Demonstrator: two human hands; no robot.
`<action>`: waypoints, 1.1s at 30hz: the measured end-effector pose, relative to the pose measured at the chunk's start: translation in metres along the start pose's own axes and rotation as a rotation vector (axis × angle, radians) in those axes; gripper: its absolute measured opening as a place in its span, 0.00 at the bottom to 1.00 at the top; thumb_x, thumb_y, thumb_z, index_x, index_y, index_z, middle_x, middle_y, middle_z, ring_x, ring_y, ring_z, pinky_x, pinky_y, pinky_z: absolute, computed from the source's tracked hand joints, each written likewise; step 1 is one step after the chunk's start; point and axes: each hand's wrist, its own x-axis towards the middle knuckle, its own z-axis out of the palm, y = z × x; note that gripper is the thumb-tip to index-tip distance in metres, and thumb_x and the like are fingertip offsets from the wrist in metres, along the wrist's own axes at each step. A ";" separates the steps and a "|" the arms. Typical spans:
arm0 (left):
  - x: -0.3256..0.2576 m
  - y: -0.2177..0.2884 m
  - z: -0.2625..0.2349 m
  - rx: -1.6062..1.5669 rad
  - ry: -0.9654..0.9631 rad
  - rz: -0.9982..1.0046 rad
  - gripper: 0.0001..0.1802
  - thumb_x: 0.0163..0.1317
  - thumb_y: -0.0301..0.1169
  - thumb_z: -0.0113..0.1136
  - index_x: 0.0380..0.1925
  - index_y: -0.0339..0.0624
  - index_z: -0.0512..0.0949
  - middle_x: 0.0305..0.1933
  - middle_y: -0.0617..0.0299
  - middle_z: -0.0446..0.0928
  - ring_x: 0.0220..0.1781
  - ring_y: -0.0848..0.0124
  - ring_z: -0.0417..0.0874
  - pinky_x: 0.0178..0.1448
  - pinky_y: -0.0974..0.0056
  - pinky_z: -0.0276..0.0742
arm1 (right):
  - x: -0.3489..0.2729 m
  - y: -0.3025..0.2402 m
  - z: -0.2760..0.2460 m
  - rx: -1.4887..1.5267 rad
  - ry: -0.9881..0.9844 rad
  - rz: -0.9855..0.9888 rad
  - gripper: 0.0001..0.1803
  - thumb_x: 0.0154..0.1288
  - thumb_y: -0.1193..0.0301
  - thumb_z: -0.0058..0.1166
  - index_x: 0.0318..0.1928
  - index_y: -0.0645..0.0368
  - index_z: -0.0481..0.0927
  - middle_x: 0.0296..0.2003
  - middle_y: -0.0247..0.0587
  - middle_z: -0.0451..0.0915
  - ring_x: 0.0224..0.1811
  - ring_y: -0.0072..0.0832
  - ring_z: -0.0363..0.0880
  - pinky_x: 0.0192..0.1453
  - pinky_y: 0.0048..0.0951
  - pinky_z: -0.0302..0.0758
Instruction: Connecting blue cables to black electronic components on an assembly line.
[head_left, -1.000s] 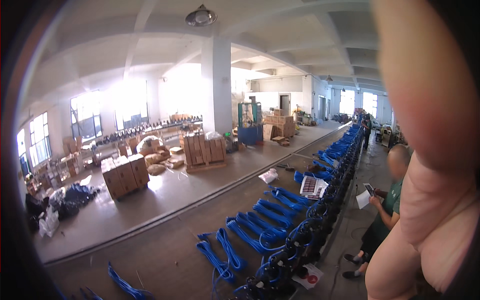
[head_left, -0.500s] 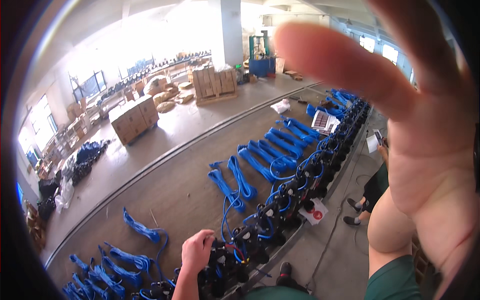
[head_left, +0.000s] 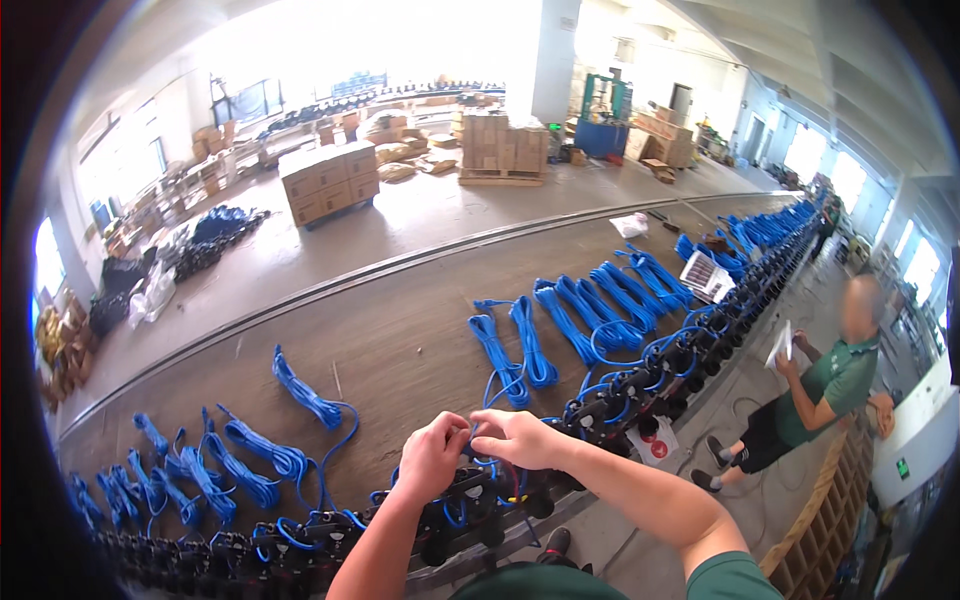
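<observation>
My left hand (head_left: 433,458) and my right hand (head_left: 518,438) meet fingertip to fingertip over the near edge of the long table. Both are closed in a pinch, and what lies between the fingers is too small to make out. Right beside them, a blue cable from a bundled coil (head_left: 497,365) runs down toward the fingers. Under my hands sits a black device (head_left: 470,497) in a long row of similar ones, with red and yellow wires (head_left: 517,485) showing next to my right hand. Several blue cable coils (head_left: 262,455) lie on the table to the left.
More blue coils (head_left: 610,300) lie to the right, near printed sheets (head_left: 707,277) and a white plastic bag (head_left: 630,225). A co-worker in a green shirt (head_left: 835,385) stands on the right holding white paper. Cartons (head_left: 330,180) stand on the floor beyond the table.
My right hand, earlier raised open close to the camera, has come down to meet my left hand. The view has shifted, and more of the co-worker shows.
</observation>
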 end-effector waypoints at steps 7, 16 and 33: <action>0.003 -0.009 -0.004 -0.046 -0.003 0.098 0.14 0.68 0.36 0.62 0.47 0.39 0.81 0.40 0.47 0.84 0.42 0.51 0.86 0.47 0.53 0.79 | 0.017 0.029 0.001 0.416 -0.088 0.124 0.15 0.71 0.67 0.66 0.53 0.61 0.83 0.28 0.27 0.80 0.25 0.12 0.73 0.28 0.19 0.68; -0.054 -0.004 0.014 0.168 0.141 0.807 0.18 0.54 0.30 0.70 0.45 0.42 0.80 0.47 0.57 0.78 0.47 0.58 0.81 0.51 0.53 0.77 | 0.015 0.034 -0.001 0.558 -0.067 0.196 0.11 0.72 0.69 0.63 0.49 0.60 0.83 0.33 0.28 0.82 0.27 0.10 0.71 0.28 0.16 0.63; -0.133 -0.183 0.200 0.456 -0.373 0.925 0.10 0.56 0.41 0.63 0.26 0.51 0.75 0.32 0.67 0.74 0.42 0.66 0.79 0.52 0.59 0.74 | 0.014 0.045 -0.001 0.615 -0.063 0.162 0.13 0.67 0.75 0.65 0.51 0.64 0.81 0.37 0.36 0.86 0.26 0.12 0.70 0.29 0.18 0.65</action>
